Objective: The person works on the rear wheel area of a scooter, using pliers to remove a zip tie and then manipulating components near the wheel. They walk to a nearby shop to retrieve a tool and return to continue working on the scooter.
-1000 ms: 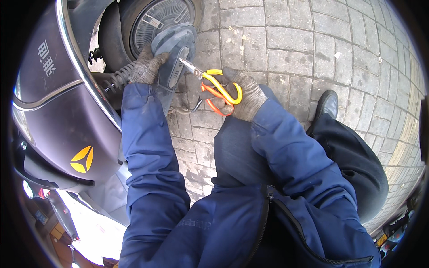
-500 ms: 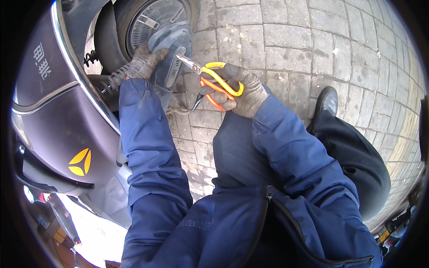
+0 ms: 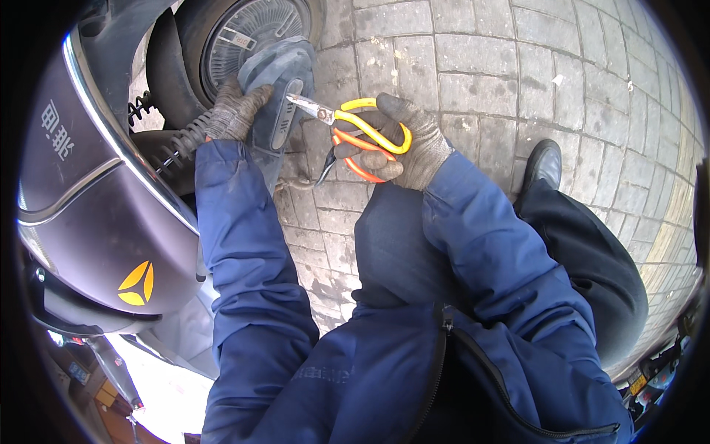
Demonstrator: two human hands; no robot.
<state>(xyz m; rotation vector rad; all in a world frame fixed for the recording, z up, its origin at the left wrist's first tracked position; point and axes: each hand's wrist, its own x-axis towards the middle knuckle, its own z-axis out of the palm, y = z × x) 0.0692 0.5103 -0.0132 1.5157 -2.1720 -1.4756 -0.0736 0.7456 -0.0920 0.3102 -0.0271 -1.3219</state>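
Closing in: right hand, grip wrapped round yellow-orange scissors, tips now nearer the grey cover than a second ago.
Left hand: stays clamped on cover's edge beside scooter wheel.
Meaning: cut looks about to start.

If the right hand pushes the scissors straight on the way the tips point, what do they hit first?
Most likely the grey plastic cover beside the wheel, which the left hand grips. The scissors in the right hand point left at it; depth is unclear.
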